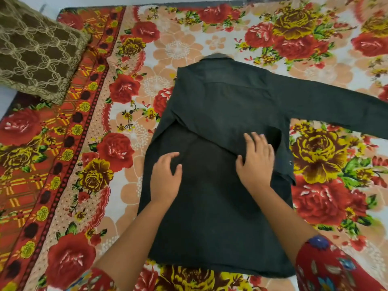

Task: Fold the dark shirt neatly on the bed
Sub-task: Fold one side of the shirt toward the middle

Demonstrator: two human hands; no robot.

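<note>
A dark green, long-sleeved cloth shirt (pixel 220 206) lies spread back-side up in the middle of a bed covered by a floral bedsheet (pixel 130 101) printed with red and yellow roses on a cream and peach ground. The shirt's collar (pixel 218 56) points to the far side and its hem lies near the person. One sleeve (pixel 336 108) stretches out flat to the right, reaching the picture's edge. The other sleeve is folded inward across the shirt's back, running diagonally from the far left toward the right.

The left hand (pixel 165 177) rests on the shirt's left half, fingers loosely curled and spread, palm down, clasping nothing. The right hand (pixel 257 160) lies flat on the folded sleeve near its cuff end, fingers extended and apart, pressing the cloth rather than pinching it. Both forearms come in from the near edge, with red flowered sleeves (pixel 336 267) at the elbows.

A brown cushion (pixel 35 53) with a pale lattice pattern sits at the far left corner, well apart from the shirt.
</note>
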